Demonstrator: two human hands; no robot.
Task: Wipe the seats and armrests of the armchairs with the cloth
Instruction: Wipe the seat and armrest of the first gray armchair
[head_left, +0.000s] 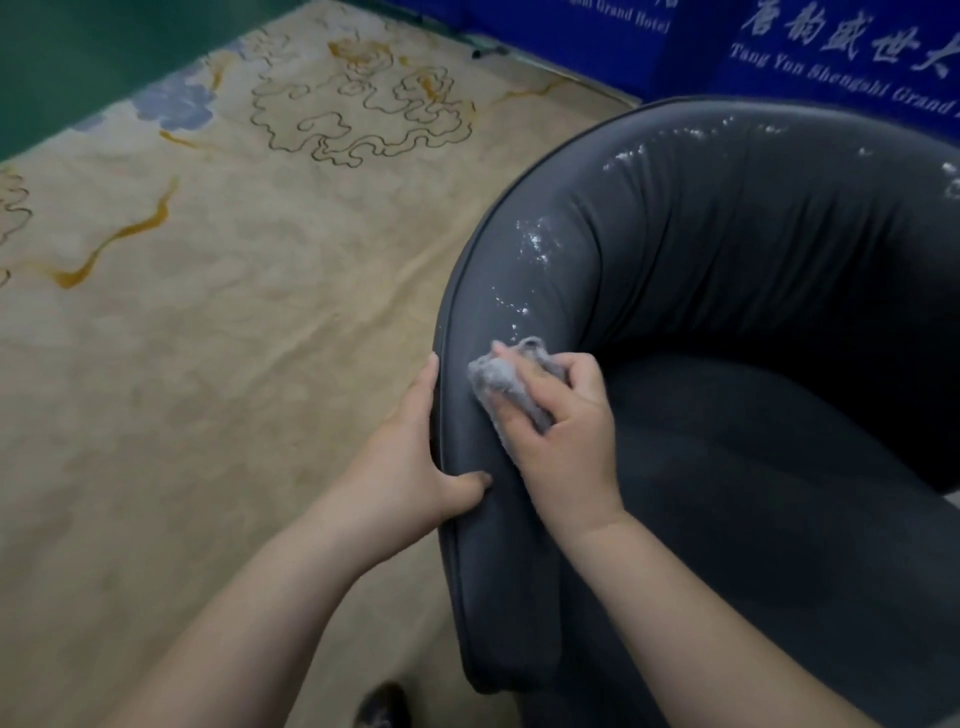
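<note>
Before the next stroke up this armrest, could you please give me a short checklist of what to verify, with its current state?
1. Cloth held in the right hand: ok, fingers curl round it.
2. Cloth touching the armrest: ok.
3. Left hand steadying the armrest's outer edge: ok, thumb on top.
4. White specks ahead of the cloth: not ok, not yet wiped.
5. Specks on the backrest rim: not ok, some remain.
6. Seat clean: cannot tell, too dark.

Probably a hotel: blue banner (810, 47) (blurred, reading "Grand Hotel"), ornate patterned carpet (234, 270), dark armchair (727, 260).
</note>
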